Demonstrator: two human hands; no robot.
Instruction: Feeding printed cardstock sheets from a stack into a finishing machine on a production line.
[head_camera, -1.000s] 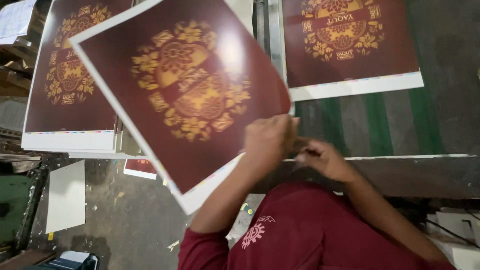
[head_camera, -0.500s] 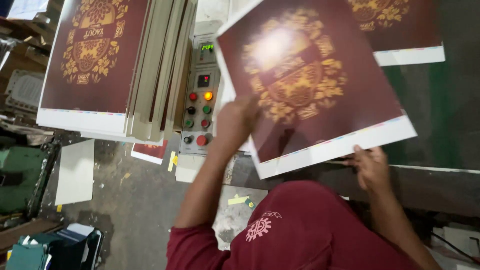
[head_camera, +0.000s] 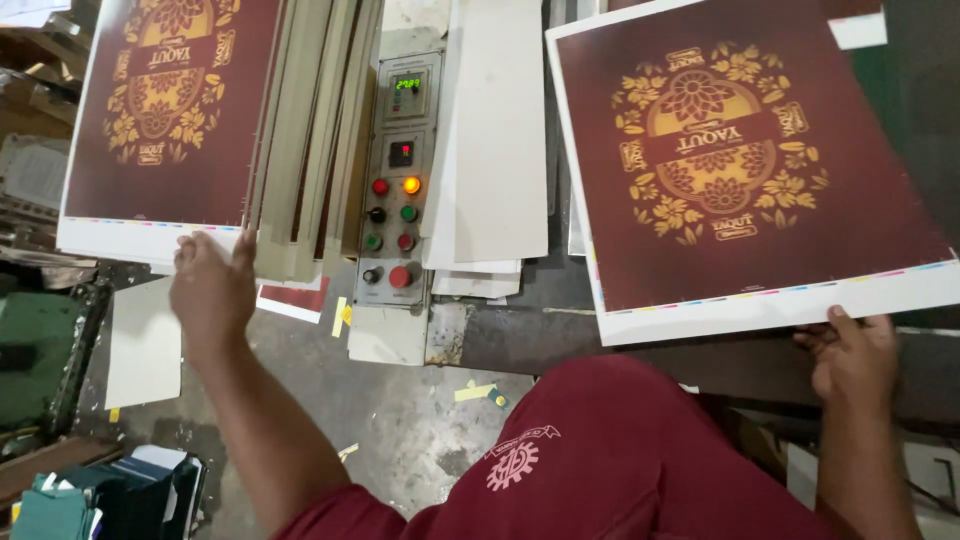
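Left hand: I saw my left hand (head_camera: 212, 290), fingers spread and holding nothing, had left the printed sheet (head_camera: 745, 165) and reached the stack of sheets (head_camera: 160, 110).
Right hand: my right hand (head_camera: 850, 355) alone pinched that sheet's white lower edge.
Sheet: it had swung right, lying flat beside the control panel (head_camera: 395, 170).

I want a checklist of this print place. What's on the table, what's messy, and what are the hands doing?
Surface: dark machine bed under the right sheet.
Job's things: maroon-and-gold printed sheet at right; stack of matching sheets at left.
Clutter: white boards; paper scraps on the floor.
Grippers: left hand touches the stack's lower edge; right hand grips the right sheet's white margin.
Cables: nothing seen.
Surroundings: control panel with lit buttons; green machine at left.
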